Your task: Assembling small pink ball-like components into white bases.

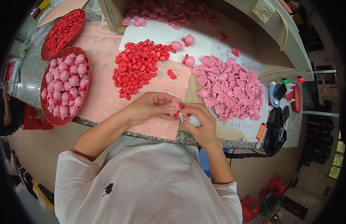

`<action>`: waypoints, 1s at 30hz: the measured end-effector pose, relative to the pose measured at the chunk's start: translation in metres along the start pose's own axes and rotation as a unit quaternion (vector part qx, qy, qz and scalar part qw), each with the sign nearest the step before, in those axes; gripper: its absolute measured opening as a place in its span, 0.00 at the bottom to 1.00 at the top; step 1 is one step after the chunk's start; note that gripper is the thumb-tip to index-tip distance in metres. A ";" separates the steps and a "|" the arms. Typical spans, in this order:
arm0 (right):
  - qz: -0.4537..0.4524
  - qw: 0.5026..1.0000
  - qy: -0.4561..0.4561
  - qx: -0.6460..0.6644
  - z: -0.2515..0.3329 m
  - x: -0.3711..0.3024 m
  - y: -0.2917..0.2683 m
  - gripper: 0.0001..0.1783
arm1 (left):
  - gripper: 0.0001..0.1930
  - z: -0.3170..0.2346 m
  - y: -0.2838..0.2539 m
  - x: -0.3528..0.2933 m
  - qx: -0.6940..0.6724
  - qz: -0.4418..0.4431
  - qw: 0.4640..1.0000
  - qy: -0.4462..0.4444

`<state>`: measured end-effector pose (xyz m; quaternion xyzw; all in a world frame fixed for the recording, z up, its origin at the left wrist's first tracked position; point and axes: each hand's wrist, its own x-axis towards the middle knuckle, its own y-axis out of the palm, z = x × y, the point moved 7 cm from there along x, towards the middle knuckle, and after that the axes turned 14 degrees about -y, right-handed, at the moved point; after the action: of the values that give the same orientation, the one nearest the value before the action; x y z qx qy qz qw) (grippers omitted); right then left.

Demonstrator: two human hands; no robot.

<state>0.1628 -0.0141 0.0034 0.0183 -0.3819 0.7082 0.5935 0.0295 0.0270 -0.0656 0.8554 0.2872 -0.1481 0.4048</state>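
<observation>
Over the front of the table, my two hands meet. My left hand [148,108] pinches a small pink rounded piece [175,104] with red bits at its side. My right hand [202,123] is closed around a small white bottle-like thing [194,120], its fingertips touching the red bits. A whitish tip shows below those fingertips; its kind is hard to make out. Beyond my left hand lies a heap of glossy red bean-shaped pieces [137,67], with a few loose ones [172,74] beside it. Past my right hand spreads a heap of pink ruffled shell pieces [232,87].
At the left, a red scalloped bowl [88,69] holds pink balls with red bits; behind it another red bowl [44,53] holds red pieces. Pink balls [189,40] lie farther back. A wooden hood [262,37] arches over the back right. A black device [274,134] sits at the right edge.
</observation>
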 end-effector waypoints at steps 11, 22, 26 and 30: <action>-0.053 0.995 0.080 0.035 0.001 -0.018 -0.024 0.12 | 0.22 0.002 0.018 -0.001 -0.086 0.073 0.994 -0.002; -0.023 1.000 0.005 -0.019 0.012 0.003 -0.021 0.16 | 0.22 -0.002 0.017 0.008 -0.058 0.027 0.998 -0.007; -0.032 0.999 0.005 -0.028 0.001 -0.006 -0.019 0.16 | 0.21 -0.003 0.016 0.007 -0.078 0.036 0.996 -0.001; -0.052 0.996 0.048 -0.057 -0.018 -0.021 -0.027 0.14 | 0.21 -0.007 0.015 0.005 -0.114 0.043 0.993 0.002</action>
<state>0.1999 -0.0214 -0.0052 -0.0301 -0.3916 0.6536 0.6470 0.0426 0.0261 -0.0543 0.8156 0.2659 -0.0948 0.5051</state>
